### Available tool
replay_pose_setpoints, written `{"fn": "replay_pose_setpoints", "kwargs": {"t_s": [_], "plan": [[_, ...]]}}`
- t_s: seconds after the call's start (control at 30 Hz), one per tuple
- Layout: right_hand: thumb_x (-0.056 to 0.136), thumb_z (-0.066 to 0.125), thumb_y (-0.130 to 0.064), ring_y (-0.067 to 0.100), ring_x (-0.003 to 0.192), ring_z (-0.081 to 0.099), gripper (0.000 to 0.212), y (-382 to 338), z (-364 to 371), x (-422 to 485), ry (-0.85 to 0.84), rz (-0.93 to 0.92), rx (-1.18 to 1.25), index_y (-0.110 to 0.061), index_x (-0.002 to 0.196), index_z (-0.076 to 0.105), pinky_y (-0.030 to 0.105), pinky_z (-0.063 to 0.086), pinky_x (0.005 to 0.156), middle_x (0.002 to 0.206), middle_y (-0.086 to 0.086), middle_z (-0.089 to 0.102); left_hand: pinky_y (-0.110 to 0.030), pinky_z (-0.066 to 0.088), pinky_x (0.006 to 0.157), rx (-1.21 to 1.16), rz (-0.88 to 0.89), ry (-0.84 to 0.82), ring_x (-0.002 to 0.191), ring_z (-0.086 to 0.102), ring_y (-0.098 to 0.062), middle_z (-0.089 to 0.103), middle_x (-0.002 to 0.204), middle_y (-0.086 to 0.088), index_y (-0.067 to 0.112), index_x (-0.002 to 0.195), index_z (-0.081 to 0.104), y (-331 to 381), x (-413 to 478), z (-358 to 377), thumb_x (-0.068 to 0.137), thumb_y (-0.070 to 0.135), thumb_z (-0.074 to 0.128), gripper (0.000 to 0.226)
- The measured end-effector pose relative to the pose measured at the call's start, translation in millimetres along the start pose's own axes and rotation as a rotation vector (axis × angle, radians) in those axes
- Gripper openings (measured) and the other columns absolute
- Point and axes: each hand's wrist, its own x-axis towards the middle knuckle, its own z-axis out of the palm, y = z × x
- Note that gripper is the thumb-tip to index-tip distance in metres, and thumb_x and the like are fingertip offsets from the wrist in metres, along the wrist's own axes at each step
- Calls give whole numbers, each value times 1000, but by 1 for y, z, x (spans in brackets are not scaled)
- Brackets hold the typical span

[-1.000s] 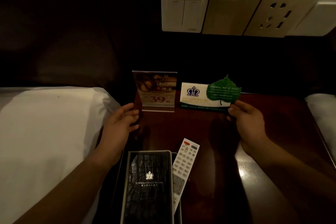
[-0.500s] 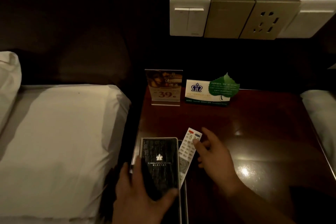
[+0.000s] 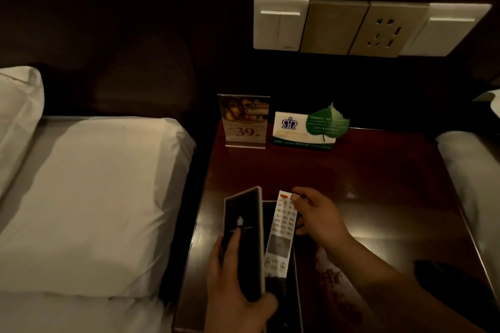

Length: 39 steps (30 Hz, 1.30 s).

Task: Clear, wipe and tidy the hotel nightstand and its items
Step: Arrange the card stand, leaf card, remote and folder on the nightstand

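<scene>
On the dark wooden nightstand [image 3: 378, 170], my left hand [image 3: 238, 297] grips a black leather folder [image 3: 243, 235] with a crown logo and holds it tilted up off a dark tray [image 3: 286, 303] at the front left. My right hand [image 3: 319, 216] pinches the top end of a white remote control [image 3: 281, 235] that lies beside the folder over the tray. At the back stand an acrylic price sign [image 3: 244, 121] marked 39 and a white tent card [image 3: 300, 130] with a green leaf card [image 3: 327, 123] on it.
A white bed with pillows [image 3: 89, 197] lies left of the nightstand, and another bed edge [image 3: 470, 167] is at the right. Wall switches and a socket panel [image 3: 368, 27] sit above the nightstand. A dark object [image 3: 443, 276] rests at the nightstand's front right.
Both hands left the sign and leaf card at the back and came to the front. My left hand took the folder and tilted it up; my right hand closed on the remote.
</scene>
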Motion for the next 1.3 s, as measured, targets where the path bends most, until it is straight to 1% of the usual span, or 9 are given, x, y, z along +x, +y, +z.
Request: {"fn": "replay_pose_setpoints", "kwargs": {"t_s": [0.13,0.23,0.37,0.53,0.63,0.77,1.0,1.17,1.3], "plan": [[97,54,-24,12,77,65,28,-2,-6,4,12,-50,-97,-15,123,59,25,55,58,90,-5,65,-20,55,85,-426,47,-69,120,59,-4,57,138,17,59,137,45,-14,-4,-28,52,18,68,98],[96,55,-23,9,77,65,24,-3,-3,5,29,-83,-95,-16,118,62,21,53,55,92,-5,67,-32,59,79,-578,36,-122,109,69,-17,68,125,6,55,134,52,-19,2,-37,47,24,68,94],[95,57,-26,16,91,66,23,-10,5,7,49,-188,-142,-21,116,66,38,58,77,101,-2,68,-40,60,81,-618,38,-139,111,68,-24,68,127,2,54,132,55,-21,6,-38,50,24,68,88],[96,55,-32,23,100,63,33,-18,14,10,-32,-221,-320,-19,124,62,42,53,88,114,3,64,-44,59,89,-578,31,-141,117,65,-17,62,134,12,54,138,48,-24,3,-35,59,20,66,88],[97,52,-32,18,83,57,37,-19,20,9,-73,-286,-443,-17,131,57,32,47,77,104,1,52,-51,54,98,-525,43,-116,125,58,-18,54,141,9,56,139,45,-22,0,-32,65,12,61,88],[99,49,-30,24,94,61,34,-29,23,10,-119,-246,-468,-14,128,58,44,54,85,110,5,59,-51,53,99,-493,45,-80,126,55,-18,49,145,7,53,141,43,-20,-1,-27,62,13,60,90],[94,57,-15,29,83,69,10,-39,27,13,-131,-149,-97,-19,88,65,48,61,69,88,9,69,-49,54,98,-479,45,-66,127,54,-14,46,147,12,54,142,42,-19,-3,-26,61,15,61,91],[94,57,-10,29,88,70,11,-34,11,16,-132,-68,28,-13,90,67,39,62,64,97,17,68,-54,51,101,-484,55,-64,131,52,-20,46,148,5,55,142,41,-19,-4,-27,52,32,63,95],[94,58,-11,30,86,71,9,-28,13,14,-170,-5,63,-10,96,67,35,61,63,101,17,69,-51,52,100,-454,64,-60,130,52,-17,46,148,7,53,143,41,-20,-4,-25,55,28,64,94]]}}
